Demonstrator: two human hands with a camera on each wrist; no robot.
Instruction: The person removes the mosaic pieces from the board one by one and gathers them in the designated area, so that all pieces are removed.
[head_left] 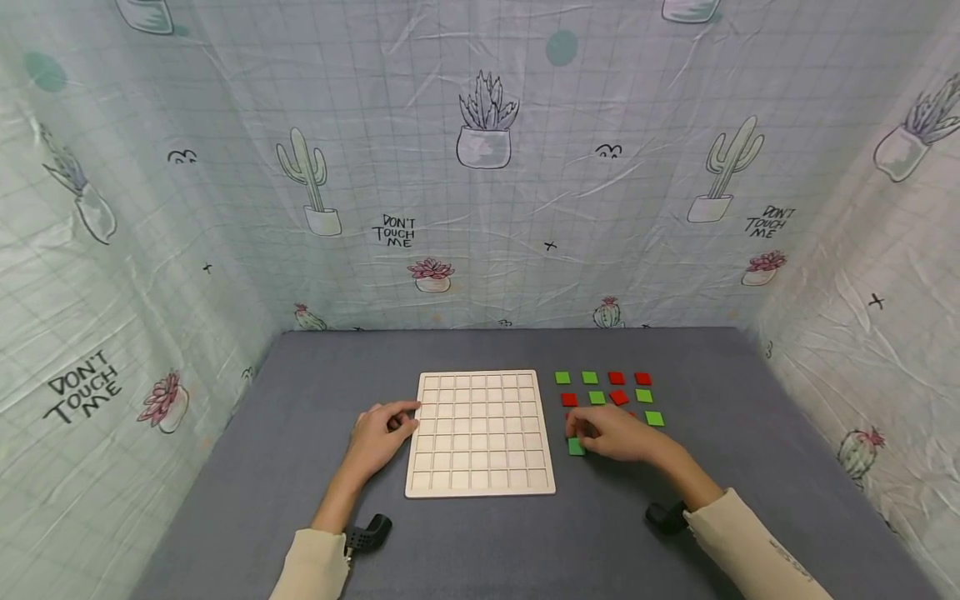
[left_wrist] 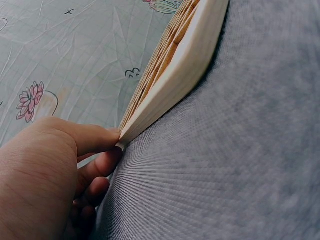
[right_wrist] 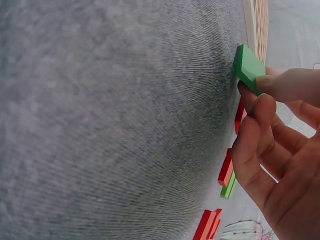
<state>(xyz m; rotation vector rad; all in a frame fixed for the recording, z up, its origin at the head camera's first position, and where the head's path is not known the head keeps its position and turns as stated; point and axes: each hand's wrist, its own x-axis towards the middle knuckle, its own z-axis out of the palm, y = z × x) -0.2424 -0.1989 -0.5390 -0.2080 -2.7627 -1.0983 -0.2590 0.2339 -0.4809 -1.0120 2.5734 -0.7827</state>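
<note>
A pale wooden board [head_left: 480,433] with a grid of square recesses lies flat on the grey table. My left hand [head_left: 377,435] is at its left side, thumb and fingertips touching the board's edge; the left wrist view shows this contact close up. To the right of the board, my right hand [head_left: 617,433] pinches a green square tile [right_wrist: 251,67] between thumb and fingers. That tile is tilted, low over the cloth, near the board's right edge. Under and behind the right hand lie red tiles [right_wrist: 226,168], partly hidden in the head view.
Loose red and green tiles sit in rough rows right of the board, among them a green tile [head_left: 562,377], a red tile [head_left: 642,378] and a green tile [head_left: 654,418]. A patterned cloth [head_left: 480,242] hangs around the table's back and sides.
</note>
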